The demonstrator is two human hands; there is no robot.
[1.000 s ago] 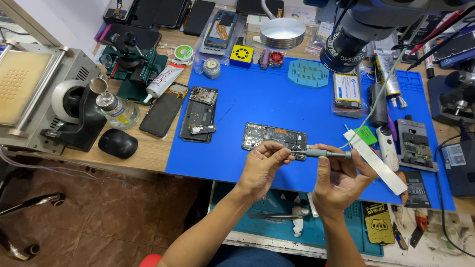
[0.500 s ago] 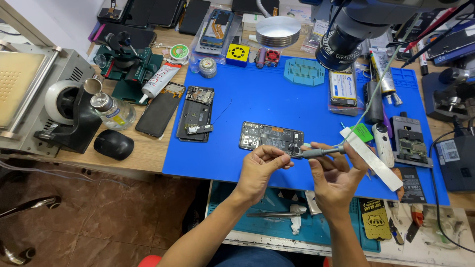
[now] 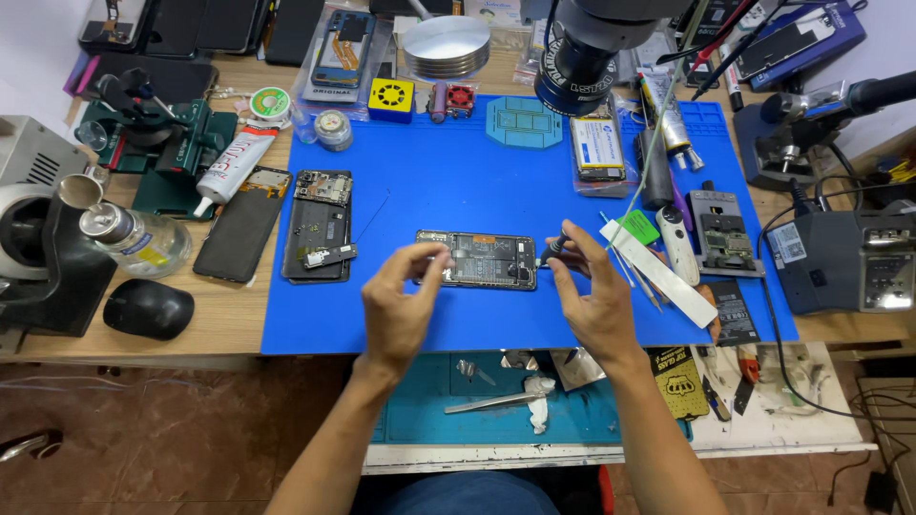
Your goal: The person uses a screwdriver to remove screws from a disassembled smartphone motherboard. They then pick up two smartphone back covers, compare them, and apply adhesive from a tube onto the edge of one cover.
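Observation:
An opened phone point(image 3: 482, 259) with its circuit boards showing lies flat in the middle of the blue work mat point(image 3: 429, 200). My left hand point(image 3: 399, 303) hovers at the phone's left end, fingers curled apart and holding nothing that I can see. My right hand point(image 3: 593, 291) is just right of the phone and pinches a dark screwdriver point(image 3: 553, 250), whose tip points down at the phone's right end.
A second opened phone point(image 3: 320, 224) and a dark phone back point(image 3: 240, 234) lie to the left. A microscope head point(image 3: 582, 48) hangs above the mat. A white strip point(image 3: 658, 272), tweezers, a battery point(image 3: 597, 145), a glass bottle point(image 3: 134, 238), a mouse point(image 3: 148, 307) and a soldering station point(image 3: 859, 257) surround the mat.
Both hands have parted: they were together holding the screwdriver near the mat's front edge. Now the right hand alone holds it at the phone, and the left hand has let go.

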